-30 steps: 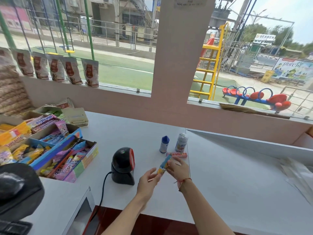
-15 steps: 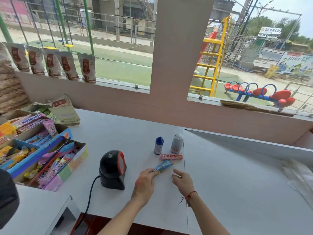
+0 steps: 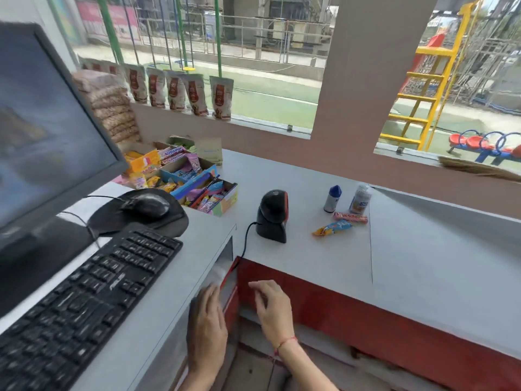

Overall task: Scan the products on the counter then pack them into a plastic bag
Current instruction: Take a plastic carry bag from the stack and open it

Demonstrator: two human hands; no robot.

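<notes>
Both hands [image 3: 207, 328] [image 3: 272, 309] are hovering empty, fingers apart, below the counter [image 3: 310, 258]; the light, crinkly candy packet [image 3: 332, 228] is probably inviting a pinch across its middle.

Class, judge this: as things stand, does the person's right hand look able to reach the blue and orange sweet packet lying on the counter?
Probably yes. The right hand is empty and open below the counter edge, and bare counter lies between it and the sweet packet.
</notes>
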